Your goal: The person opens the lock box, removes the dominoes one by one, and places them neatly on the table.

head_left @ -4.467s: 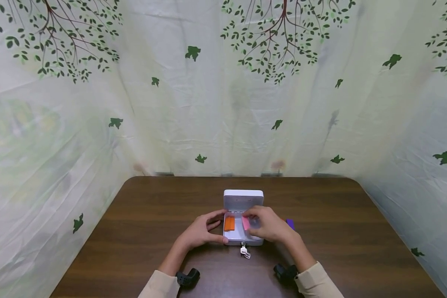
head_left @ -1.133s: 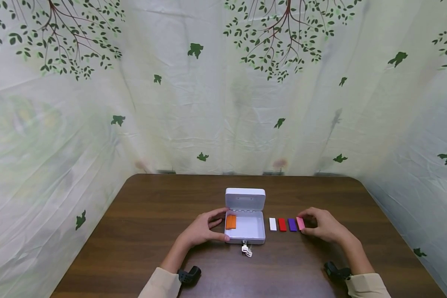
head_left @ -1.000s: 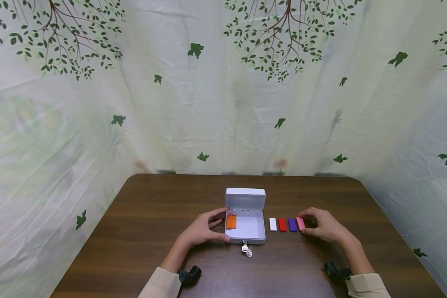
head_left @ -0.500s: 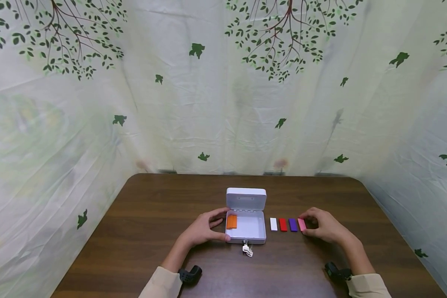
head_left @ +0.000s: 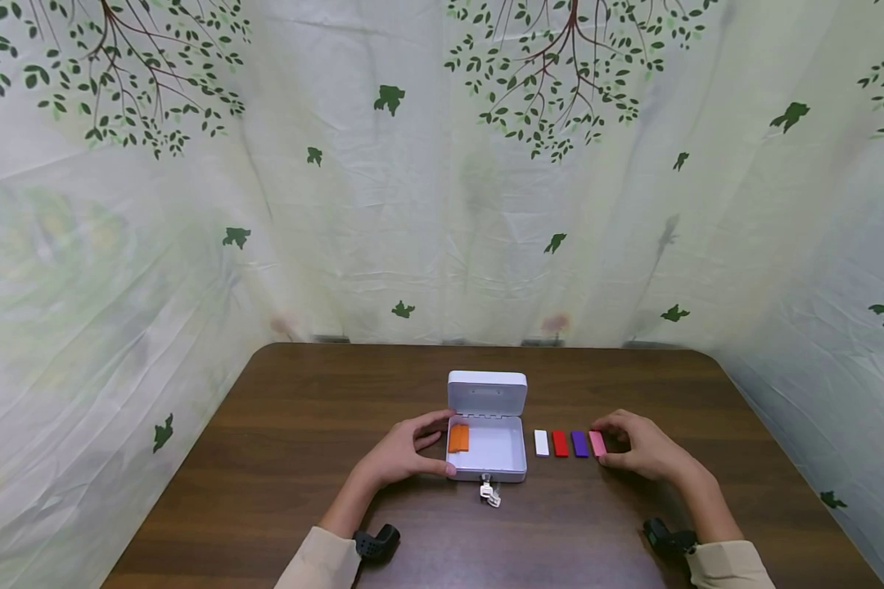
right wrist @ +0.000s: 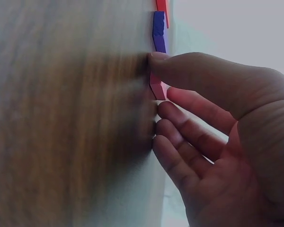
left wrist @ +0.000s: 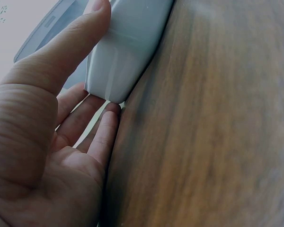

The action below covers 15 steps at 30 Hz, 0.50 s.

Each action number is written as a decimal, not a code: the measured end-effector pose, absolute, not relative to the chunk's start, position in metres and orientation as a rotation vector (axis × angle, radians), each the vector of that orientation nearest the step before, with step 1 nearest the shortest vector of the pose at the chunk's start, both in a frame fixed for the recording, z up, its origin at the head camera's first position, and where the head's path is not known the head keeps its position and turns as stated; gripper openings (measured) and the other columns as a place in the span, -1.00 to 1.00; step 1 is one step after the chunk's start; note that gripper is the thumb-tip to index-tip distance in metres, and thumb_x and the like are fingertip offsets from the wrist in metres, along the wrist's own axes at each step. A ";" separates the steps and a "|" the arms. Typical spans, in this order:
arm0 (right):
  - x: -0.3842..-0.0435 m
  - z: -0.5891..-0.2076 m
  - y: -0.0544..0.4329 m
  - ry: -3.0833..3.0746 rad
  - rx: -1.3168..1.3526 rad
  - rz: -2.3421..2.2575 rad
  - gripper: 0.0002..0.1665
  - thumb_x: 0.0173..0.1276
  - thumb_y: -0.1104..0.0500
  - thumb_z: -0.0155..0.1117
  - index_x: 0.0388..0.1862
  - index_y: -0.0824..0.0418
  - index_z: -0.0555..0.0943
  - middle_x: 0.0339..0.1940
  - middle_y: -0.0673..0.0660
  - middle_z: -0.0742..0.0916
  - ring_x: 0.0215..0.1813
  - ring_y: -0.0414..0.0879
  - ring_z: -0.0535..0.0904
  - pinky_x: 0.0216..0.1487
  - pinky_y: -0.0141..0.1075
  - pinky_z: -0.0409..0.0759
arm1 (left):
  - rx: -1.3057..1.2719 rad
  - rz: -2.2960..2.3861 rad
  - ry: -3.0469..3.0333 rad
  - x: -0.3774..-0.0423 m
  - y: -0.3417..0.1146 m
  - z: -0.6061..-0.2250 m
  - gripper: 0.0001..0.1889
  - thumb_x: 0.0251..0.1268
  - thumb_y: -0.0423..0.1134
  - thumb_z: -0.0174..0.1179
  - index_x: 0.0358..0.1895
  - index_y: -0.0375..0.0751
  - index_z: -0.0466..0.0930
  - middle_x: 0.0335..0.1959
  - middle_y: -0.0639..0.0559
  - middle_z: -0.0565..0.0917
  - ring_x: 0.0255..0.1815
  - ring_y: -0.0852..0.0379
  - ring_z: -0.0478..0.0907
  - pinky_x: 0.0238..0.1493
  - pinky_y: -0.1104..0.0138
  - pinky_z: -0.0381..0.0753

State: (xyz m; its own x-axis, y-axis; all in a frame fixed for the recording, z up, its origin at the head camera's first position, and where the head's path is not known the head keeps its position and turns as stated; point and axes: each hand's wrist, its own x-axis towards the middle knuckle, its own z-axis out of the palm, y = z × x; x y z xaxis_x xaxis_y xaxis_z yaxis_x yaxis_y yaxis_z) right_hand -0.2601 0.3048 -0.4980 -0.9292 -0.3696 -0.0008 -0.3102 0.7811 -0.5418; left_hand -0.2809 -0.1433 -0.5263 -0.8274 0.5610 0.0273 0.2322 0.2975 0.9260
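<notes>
A white lockbox (head_left: 489, 448) stands on the table with its lid (head_left: 487, 393) raised. My left hand (head_left: 401, 451) grips its left side, thumb at the front corner and fingers at the back. In the left wrist view the thumb lies against the box wall (left wrist: 128, 47). Inside, at the left, lies an orange piece (head_left: 458, 438). Right of the box, a white block (head_left: 541, 443), a red block (head_left: 560, 444) and a purple block (head_left: 579, 444) form a row. At its right end, my right hand (head_left: 644, 446) pinches a pink block (head_left: 597, 443) between thumb and fingers, down on the table.
A small bunch of keys (head_left: 489, 492) hangs from the lock at the front of the box. The dark wooden table (head_left: 339, 393) reaches back to a leaf-printed curtain (head_left: 442, 204). A black band (head_left: 376, 543) sits on my left wrist, another (head_left: 667, 537) on my right.
Since the oldest frame, my right hand has carried the pink block from inside the box to the row's right end. During the last second both hands have stayed in place.
</notes>
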 end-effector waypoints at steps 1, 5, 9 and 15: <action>-0.260 -0.498 0.305 2.861 -0.551 -0.846 -0.40 0.23 0.05 0.57 0.22 0.17 0.62 0.13 0.10 0.69 0.15 0.07 0.62 0.20 0.12 0.68 | 0.720 1.540 2.269 -0.281 -0.143 -0.526 -0.07 0.04 -0.09 0.63 0.53 0.07 0.35 0.55 0.10 0.38 0.57 0.06 0.33 0.51 0.24 0.42; -0.259 -0.497 0.305 2.854 -0.564 -0.863 -0.38 0.23 0.05 0.57 0.24 0.18 0.61 0.13 0.11 0.70 0.15 0.09 0.62 0.20 0.12 0.68 | 0.724 1.540 2.272 -0.282 -0.143 -0.527 -0.06 0.04 -0.09 0.63 0.53 0.06 0.35 0.55 0.09 0.38 0.57 0.06 0.33 0.51 0.23 0.42; -0.259 -0.496 0.305 2.846 -0.557 -0.884 -0.39 0.25 0.05 0.56 0.24 0.18 0.60 0.14 0.11 0.70 0.15 0.07 0.63 0.19 0.09 0.69 | 0.722 1.540 2.273 -0.282 -0.143 -0.528 -0.06 0.04 -0.08 0.63 0.53 0.07 0.35 0.55 0.10 0.38 0.57 0.05 0.33 0.51 0.23 0.43; -0.260 -0.496 0.305 2.896 -0.567 -0.905 -0.43 0.29 0.01 0.53 0.20 0.20 0.62 0.11 0.11 0.72 0.13 0.06 0.65 0.15 0.07 0.71 | 0.715 1.538 2.277 -0.282 -0.143 -0.529 -0.06 0.04 -0.08 0.63 0.54 0.07 0.34 0.56 0.10 0.37 0.57 0.06 0.33 0.51 0.24 0.43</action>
